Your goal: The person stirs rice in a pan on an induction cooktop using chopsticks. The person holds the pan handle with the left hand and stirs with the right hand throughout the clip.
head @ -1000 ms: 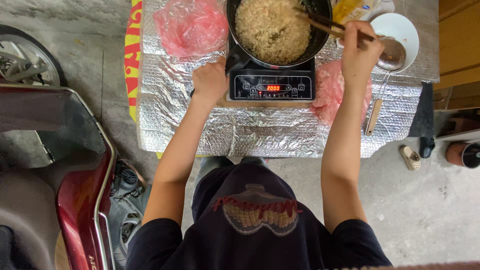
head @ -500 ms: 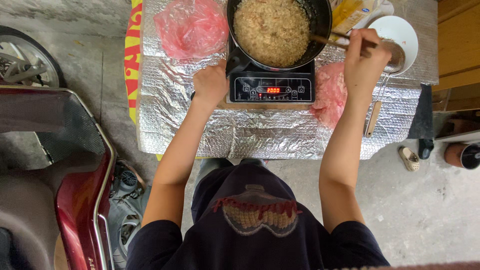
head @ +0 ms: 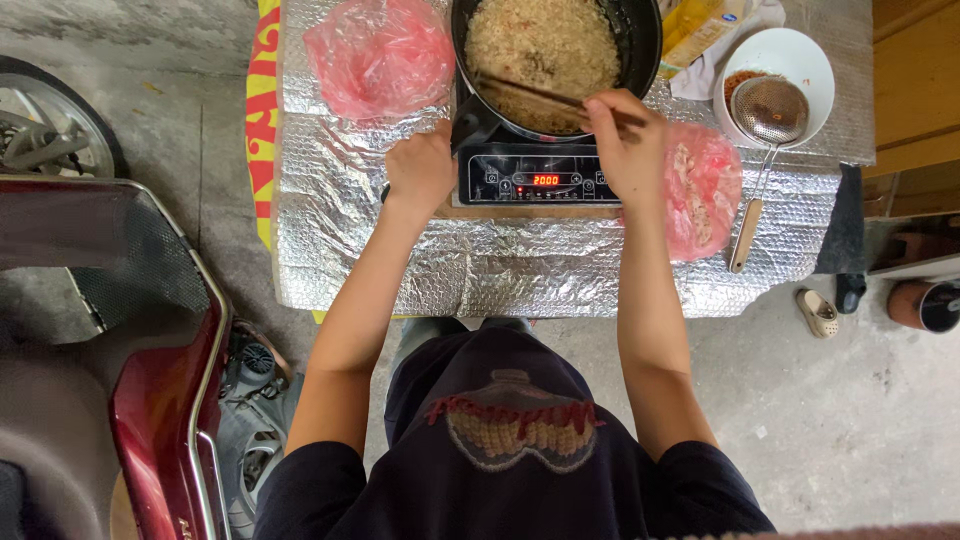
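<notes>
Far left of my view I see a dark red scooter [head: 150, 400] parked on the concrete, well apart from the work. Next comes the low table wrapped in silver foil [head: 400, 260], with a pink plastic bag [head: 380, 55] lying on its far left part. My left hand [head: 422, 172] is closed around the pan's handle, just beside the left corner of the black induction cooker [head: 540, 178], whose red display is lit. On the cooker sits the black pan [head: 640, 50], filled nearly edge to edge with pale, crumbly fried rice [head: 545, 45]; the grains look loose and evenly mixed, so I judge the cooking well along, though the heat is on and stirring is not done. My right hand [head: 628, 145] is curled tight around wooden chopsticks [head: 530, 92], their tips laid across the near side of the rice (I cannot tell how deep they dig). Right of that hand lies a second pink bag [head: 705, 190], then a mesh strainer [head: 770, 110] resting in a white bowl [head: 800, 50].
</notes>
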